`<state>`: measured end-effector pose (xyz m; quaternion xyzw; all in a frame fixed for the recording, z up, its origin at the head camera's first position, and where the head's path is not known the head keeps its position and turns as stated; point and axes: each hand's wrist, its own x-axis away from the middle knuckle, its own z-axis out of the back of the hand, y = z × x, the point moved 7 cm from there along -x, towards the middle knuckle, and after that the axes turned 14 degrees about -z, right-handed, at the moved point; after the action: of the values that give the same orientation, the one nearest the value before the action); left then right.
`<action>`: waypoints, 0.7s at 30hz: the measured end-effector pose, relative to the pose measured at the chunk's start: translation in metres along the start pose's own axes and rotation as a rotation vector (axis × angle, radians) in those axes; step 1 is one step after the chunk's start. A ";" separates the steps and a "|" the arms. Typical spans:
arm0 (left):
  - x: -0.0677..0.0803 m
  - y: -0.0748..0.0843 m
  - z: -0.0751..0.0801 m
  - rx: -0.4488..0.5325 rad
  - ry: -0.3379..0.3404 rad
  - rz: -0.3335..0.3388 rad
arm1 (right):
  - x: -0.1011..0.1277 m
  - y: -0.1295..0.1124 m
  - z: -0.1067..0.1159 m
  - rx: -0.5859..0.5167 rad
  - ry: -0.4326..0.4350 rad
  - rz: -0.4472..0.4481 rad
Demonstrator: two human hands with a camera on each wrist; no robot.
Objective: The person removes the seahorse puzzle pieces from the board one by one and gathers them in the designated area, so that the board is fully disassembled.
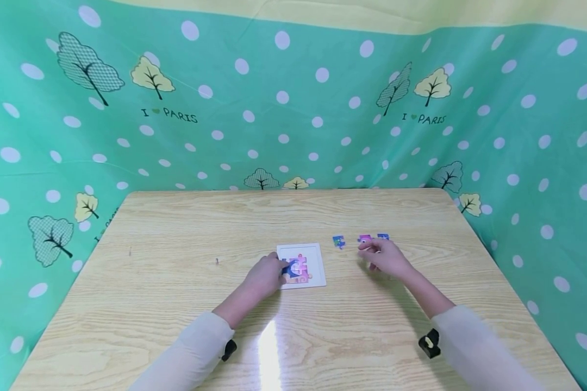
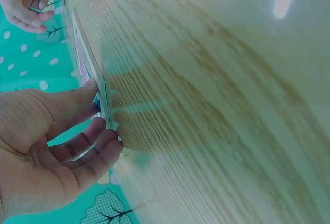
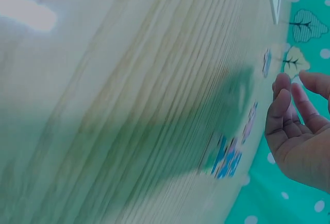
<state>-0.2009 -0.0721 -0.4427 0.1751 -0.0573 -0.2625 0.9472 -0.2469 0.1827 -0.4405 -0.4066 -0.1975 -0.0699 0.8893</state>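
Observation:
A white square puzzle tray [image 1: 319, 255] lies on the table with several joined pink and blue jigsaw pieces [image 1: 299, 269] in its lower part. My left hand [image 1: 266, 275] holds the tray's left side, thumb and fingertips at the frame's edge in the left wrist view and a finger reaching over the pieces. My right hand [image 1: 385, 259] hovers close to the loose pieces, fingers loosely bent. A gap shows between its thumb and fingers in the right wrist view. Near it lie a pink jigsaw piece [image 3: 250, 122] and blue jigsaw pieces [image 3: 227, 159].
Another loose blue-green piece [image 1: 339, 241] lies between the tray and my right hand. A tiny dark bit [image 1: 217, 261] is on the wooden table [image 1: 186, 228] at left. A green dotted curtain [image 1: 283, 141] hangs behind the table and along its sides.

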 end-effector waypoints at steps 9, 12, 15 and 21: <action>-0.001 -0.001 -0.001 0.015 -0.006 0.007 | -0.003 -0.016 -0.021 -0.022 -0.034 0.019; -0.001 -0.001 -0.001 0.014 -0.004 0.005 | -0.004 -0.021 -0.027 -0.019 -0.042 0.031; 0.000 -0.001 0.000 0.014 0.004 -0.006 | -0.005 -0.026 -0.034 -0.028 -0.059 0.050; 0.001 0.001 0.002 0.015 0.003 -0.007 | -0.009 -0.033 -0.048 -0.068 -0.080 0.024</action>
<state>-0.2002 -0.0727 -0.4401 0.1826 -0.0571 -0.2652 0.9450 -0.2498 0.1245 -0.4500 -0.4412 -0.2253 -0.0496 0.8672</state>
